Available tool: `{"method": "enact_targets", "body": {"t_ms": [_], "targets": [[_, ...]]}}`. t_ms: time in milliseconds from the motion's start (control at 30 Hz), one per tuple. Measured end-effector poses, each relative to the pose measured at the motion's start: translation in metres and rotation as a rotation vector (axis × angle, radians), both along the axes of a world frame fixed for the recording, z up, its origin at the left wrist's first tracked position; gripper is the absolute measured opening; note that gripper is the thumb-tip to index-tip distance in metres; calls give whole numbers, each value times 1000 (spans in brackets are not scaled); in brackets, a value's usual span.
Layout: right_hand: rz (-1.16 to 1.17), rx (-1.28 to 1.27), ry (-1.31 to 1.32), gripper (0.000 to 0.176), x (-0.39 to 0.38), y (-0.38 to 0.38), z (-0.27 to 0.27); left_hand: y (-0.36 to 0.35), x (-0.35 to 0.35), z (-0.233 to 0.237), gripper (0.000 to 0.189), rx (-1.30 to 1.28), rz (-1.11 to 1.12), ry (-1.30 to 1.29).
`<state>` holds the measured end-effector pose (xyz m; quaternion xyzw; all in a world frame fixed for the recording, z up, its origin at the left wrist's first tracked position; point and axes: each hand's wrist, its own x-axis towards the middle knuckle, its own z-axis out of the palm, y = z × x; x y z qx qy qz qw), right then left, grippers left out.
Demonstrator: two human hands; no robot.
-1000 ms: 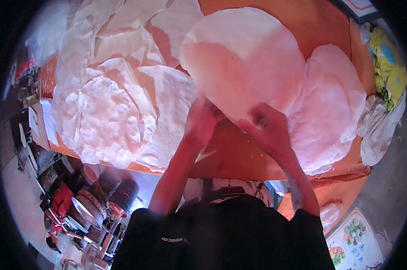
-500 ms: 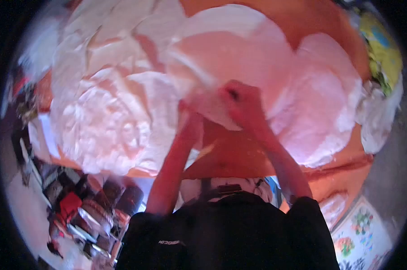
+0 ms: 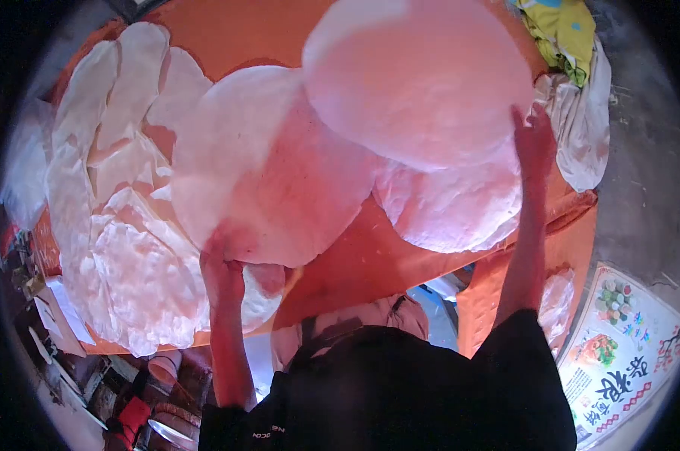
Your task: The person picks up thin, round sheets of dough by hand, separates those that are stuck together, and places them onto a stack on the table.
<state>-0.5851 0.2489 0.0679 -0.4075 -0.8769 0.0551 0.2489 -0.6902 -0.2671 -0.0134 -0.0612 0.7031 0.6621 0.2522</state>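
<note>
Sheets (image 3: pixel 422 83) in hands (image 3: pixel 534 139), stacks (image 3: pixel 129 248) on table (image 3: pixel 370 259)

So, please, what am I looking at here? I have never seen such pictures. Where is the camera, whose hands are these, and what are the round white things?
There is no machine here: a person wears one camera on the head, looking down, so the dark shirt at the bottom is their own body. The left hand grips the edge of one thin, pale round sheet; the right hand holds up a second sheet by its rim. Below is an orange table with many similar sheets overlapping on it. Crumpled cloths lie at its far right corner. What the sheets are made of I cannot tell.
</note>
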Motion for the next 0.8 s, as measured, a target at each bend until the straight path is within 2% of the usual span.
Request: {"method": "enact_targets", "body": {"t_ms": [33, 67, 100, 133, 167, 233, 300, 400, 467, 567, 600, 633, 667, 733, 800], "targets": [[3, 152, -63, 61, 3, -37, -3, 3, 2, 3, 39, 170, 90, -137], [-6, 8, -127, 70, -1, -73, -7, 7, 5, 6, 38, 339, 170, -280], [142, -345, -14, 71, -12, -127, 0, 14, 7, 11, 39, 337, 154, -228], [277, -594, 40, 64, -20, -172, -3, 25, 10, 18, 41, 338, 138, -173], [468, -716, -2, 57, -30, -219, -6, 33, 12, 24, 42, 391, 135, -172], [756, -723, -170, 43, -47, -290, -7, 49, 12, 35, 47, 545, 141, -228], [824, -686, -272, 30, -59, -316, -4, 54, 8, 39, 53, 661, 145, -258], [606, -1203, 161, 22, -74, -299, 3, 48, 5, 46, 59, 686, 65, -171], [651, -923, 377, 20, -74, -248, 24, 46, 3, 61, 59, 674, -65, -78], [436, -841, 511, 17, -35, -162, 69, 37, 11, 51, 52, 374, -52, -102], [371, -814, 432, 15, -20, -124, 75, 35, 16, 49, 50, 284, -40, -119], [397, -999, 711, 12, -4, -91, 78, 33, 22, 45, 46, 241, -4, -139], [180, -969, 787, 9, 9, -81, 91, 30, 28, 43, 46, 225, 14, -150], [205, -873, 946, 9, 55, -18, 62, 22, 44, 42, 46, 186, 48, -175], [59, -766, 824, 11, 104, 33, 27, 8, 58, 31, 51, 176, 32, -177]]}}
